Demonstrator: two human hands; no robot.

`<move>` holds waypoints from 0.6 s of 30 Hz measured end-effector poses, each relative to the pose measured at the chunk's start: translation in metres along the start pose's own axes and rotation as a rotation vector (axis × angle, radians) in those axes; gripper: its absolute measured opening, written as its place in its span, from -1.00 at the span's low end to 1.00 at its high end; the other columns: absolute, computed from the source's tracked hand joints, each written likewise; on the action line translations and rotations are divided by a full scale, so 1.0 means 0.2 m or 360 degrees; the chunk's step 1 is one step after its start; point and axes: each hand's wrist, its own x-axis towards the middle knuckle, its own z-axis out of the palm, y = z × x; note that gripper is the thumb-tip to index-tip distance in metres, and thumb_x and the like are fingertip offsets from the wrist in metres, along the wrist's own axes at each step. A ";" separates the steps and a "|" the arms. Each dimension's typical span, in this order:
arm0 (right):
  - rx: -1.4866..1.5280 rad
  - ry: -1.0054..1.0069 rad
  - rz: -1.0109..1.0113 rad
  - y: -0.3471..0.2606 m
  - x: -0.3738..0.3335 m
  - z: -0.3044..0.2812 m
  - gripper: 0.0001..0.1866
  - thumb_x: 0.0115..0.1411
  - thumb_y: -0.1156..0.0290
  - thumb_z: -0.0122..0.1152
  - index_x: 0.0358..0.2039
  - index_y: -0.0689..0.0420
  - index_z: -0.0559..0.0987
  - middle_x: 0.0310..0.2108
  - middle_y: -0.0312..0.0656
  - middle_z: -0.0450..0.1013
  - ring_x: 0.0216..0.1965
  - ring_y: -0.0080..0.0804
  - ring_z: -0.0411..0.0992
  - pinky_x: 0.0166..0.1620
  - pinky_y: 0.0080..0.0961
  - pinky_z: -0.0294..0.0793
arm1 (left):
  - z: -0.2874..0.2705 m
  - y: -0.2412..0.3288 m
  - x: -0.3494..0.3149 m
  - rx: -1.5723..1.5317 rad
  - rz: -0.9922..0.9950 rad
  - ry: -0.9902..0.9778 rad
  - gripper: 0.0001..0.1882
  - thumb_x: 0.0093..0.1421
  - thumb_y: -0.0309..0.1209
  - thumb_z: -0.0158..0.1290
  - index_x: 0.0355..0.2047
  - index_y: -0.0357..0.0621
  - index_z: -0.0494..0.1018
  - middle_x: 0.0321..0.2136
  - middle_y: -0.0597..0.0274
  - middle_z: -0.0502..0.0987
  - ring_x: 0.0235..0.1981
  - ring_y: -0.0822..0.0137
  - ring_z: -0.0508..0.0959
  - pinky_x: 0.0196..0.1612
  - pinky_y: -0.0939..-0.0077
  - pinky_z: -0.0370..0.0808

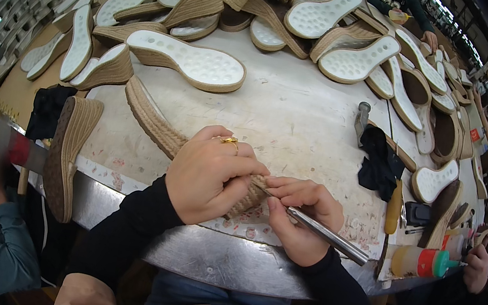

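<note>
A wedge shoe sole (151, 121) wrapped in tan braided rope lies slantwise at the table's near edge. Over its near end my left hand (209, 176) is closed, thumb and fingers gripping the braid. My right hand (309, 216) holds a slim tool with a round metal handle (335, 237), pinched between thumb and fingers. The handle points to the lower right; its thin tip meets the braid beside my left fingertips, and the exact contact point is hidden. Left of my arms, another braided wedge sole (69, 158) stands at the edge with its brown underside showing.
Many wedge soles with white dimpled insoles (188, 59) are heaped across the far table. On the right are a hammer (363, 116), a black cloth (379, 163), a yellow-handled tool (393, 213) and a glue bottle (420, 262). Co-workers sit left, right and across.
</note>
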 end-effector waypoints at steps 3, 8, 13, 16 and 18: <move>-0.0051 -0.0050 0.0027 -0.02 -0.01 0.00 -0.77 0.06 0.78 0.26 -0.40 0.24 0.40 -0.35 -0.02 0.54 -0.11 -0.16 0.57 0.03 -0.28 0.54 | 0.00 0.00 0.00 -0.0002 0.0005 0.0000 -0.77 0.04 -0.49 0.00 -0.31 -0.13 0.60 -0.42 0.21 0.58 -0.31 0.13 0.56 0.08 0.13 0.33; 0.0019 0.0026 0.0103 -0.02 -0.01 0.02 -0.77 0.07 0.80 0.24 -0.39 0.23 0.40 -0.33 -0.01 0.54 -0.11 -0.16 0.57 0.04 -0.28 0.54 | 0.00 0.00 0.00 -0.0015 0.0008 -0.0006 -0.77 0.03 -0.48 0.00 -0.32 -0.13 0.60 -0.43 0.21 0.58 -0.32 0.12 0.56 0.08 0.12 0.33; 0.0161 -0.0005 0.0116 -0.02 -0.01 0.00 -0.76 0.07 0.80 0.24 -0.39 0.23 0.40 -0.33 -0.01 0.54 -0.10 -0.16 0.57 0.04 -0.27 0.53 | -0.01 0.00 0.00 -0.0016 0.0004 -0.0019 -0.79 0.05 -0.48 0.01 -0.33 -0.13 0.60 -0.43 0.22 0.58 -0.33 0.13 0.56 0.08 0.12 0.33; 0.0063 -0.0067 0.0080 -0.03 0.00 0.00 -0.76 0.07 0.79 0.25 -0.39 0.23 0.40 -0.34 -0.01 0.54 -0.10 -0.16 0.57 0.04 -0.28 0.53 | -0.01 0.00 0.00 -0.0006 0.0000 0.0003 -0.81 0.08 -0.48 0.02 -0.33 -0.12 0.60 -0.44 0.24 0.58 -0.34 0.14 0.56 0.08 0.13 0.34; -0.0009 -0.0080 0.0054 -0.03 0.00 0.00 -0.76 0.06 0.79 0.26 -0.39 0.23 0.40 -0.34 -0.01 0.54 -0.10 -0.16 0.57 0.04 -0.28 0.53 | 0.00 0.00 0.00 -0.0003 0.0002 0.0015 -0.82 0.09 -0.49 0.02 -0.33 -0.12 0.60 -0.44 0.24 0.58 -0.34 0.15 0.57 0.07 0.13 0.34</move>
